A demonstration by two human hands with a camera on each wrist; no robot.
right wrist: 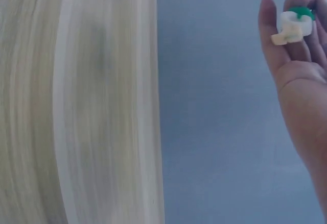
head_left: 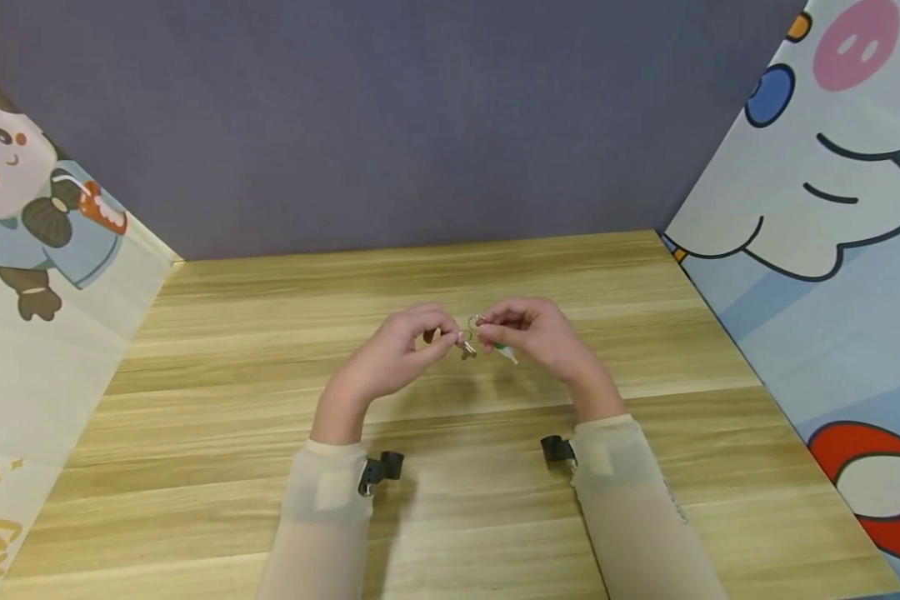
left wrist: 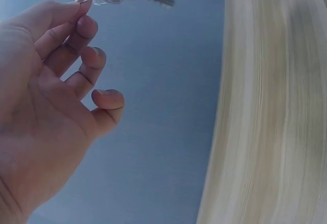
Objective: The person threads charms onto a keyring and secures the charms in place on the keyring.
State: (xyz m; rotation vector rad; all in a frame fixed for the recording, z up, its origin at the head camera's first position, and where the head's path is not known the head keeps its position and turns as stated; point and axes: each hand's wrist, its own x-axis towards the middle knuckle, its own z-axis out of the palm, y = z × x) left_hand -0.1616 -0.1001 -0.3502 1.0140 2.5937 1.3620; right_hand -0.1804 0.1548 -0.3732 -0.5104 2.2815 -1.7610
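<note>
Two pale sleeves (head_left: 322, 500) nearest camera, one black wrist camera (head_left: 381, 468) on each. Left hand (head_left: 390, 358) and right hand (head_left: 543, 333) meet above mid table (head_left: 195, 433), fingertips curled, pinching one key ring (head_left: 471, 327) between them; small key (head_left: 468, 350) and green-white tag (head_left: 504, 350) hang below. Three walls: grey backdrop (head_left: 420, 117), two cartoon panels (head_left: 810, 250) at sides. Bare wood all round hands.

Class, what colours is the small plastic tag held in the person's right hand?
The small plastic tag is white with a green part, clearest in the right wrist view.
</note>
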